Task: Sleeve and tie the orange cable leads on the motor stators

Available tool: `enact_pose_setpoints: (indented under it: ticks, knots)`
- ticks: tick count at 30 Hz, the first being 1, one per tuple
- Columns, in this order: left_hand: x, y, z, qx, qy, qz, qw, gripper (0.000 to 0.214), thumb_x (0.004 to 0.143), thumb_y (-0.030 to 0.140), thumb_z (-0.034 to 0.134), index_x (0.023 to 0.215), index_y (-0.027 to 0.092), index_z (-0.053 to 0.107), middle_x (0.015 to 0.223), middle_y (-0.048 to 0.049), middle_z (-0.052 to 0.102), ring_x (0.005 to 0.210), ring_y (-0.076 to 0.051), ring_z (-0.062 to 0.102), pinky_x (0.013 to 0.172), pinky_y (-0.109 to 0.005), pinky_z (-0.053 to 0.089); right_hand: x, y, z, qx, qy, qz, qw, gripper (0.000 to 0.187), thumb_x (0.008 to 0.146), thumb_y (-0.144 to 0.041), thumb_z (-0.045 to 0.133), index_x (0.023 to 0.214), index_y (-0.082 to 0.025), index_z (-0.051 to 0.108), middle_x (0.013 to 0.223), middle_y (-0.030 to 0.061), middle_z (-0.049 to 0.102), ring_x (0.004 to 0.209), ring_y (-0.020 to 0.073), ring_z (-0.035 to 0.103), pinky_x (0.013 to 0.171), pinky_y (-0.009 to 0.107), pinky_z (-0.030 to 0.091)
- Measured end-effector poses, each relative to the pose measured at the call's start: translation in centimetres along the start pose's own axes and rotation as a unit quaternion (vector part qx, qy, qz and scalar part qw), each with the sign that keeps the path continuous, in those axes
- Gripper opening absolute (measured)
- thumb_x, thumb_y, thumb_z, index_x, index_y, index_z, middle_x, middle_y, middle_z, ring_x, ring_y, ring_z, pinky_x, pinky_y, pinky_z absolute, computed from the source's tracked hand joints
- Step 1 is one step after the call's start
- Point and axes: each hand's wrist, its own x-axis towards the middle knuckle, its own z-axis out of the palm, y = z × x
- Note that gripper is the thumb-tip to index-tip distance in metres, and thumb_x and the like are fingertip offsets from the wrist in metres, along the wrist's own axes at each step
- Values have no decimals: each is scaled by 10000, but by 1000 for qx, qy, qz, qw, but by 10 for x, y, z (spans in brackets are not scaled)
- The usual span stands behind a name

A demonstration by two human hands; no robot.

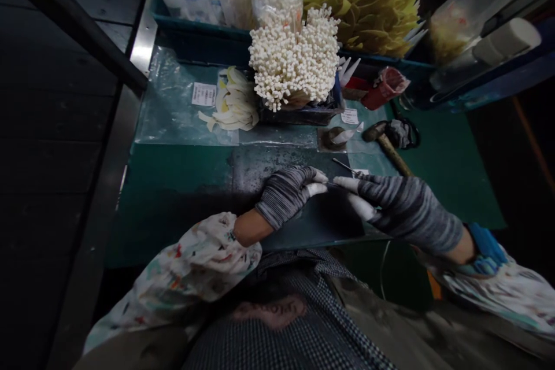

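Both hands wear grey striped gloves with white fingertips and meet over the green table (182, 185). My left hand (286, 193) is curled, its thumb and forefinger pinched on a thin dark stick-like piece (332, 185). My right hand (403, 208) faces it, fingers closed toward the same small piece; what it grips is too small to name. A thin metal rod (344, 166) lies on the table just beyond the fingertips.
A big bunch of white-tipped sticks (290, 58) stands in a dark box behind the hands. Pale petal pieces (234, 104) lie on clear plastic at left. A hammer (385, 144), scissors (405, 130) and a red packet (384, 88) sit at right. Teal trays of yellow material (368, 11) line the back.
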Motion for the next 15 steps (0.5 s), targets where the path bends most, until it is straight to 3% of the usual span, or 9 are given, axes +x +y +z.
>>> enact_pose_setpoints:
  ticks: [6, 11, 15]
  knots:
    - [1, 0, 1, 8, -15, -5, 1000, 134, 890, 137, 744, 979, 208, 813, 1064, -37, 828, 1045, -237, 761, 1076, -422, 565, 7, 1, -1, -93, -6, -37, 995, 365, 1011, -339, 515, 1215, -251, 805, 772, 49, 796, 570, 197, 705, 471, 288, 513]
    - [1, -4, 3, 5, -20, 0, 1000, 135, 905, 181, 735, 1013, 217, 807, 1094, -44, 823, 1064, -241, 753, 1080, -441, 562, 10, 3, -15, -22, 20, -22, 999, 332, 1021, -316, 549, 1264, -263, 769, 1096, 39, 822, 899, 214, 809, 732, 302, 668]
    - [1, -4, 3, 13, -26, 2, 1000, 126, 918, 191, 732, 1018, 216, 803, 1089, -44, 823, 1056, -239, 750, 1068, -432, 562, 7, 3, -13, -7, -10, -8, 1000, 357, 1013, -326, 555, 1303, -282, 757, 1087, 35, 823, 868, 224, 810, 754, 338, 688]
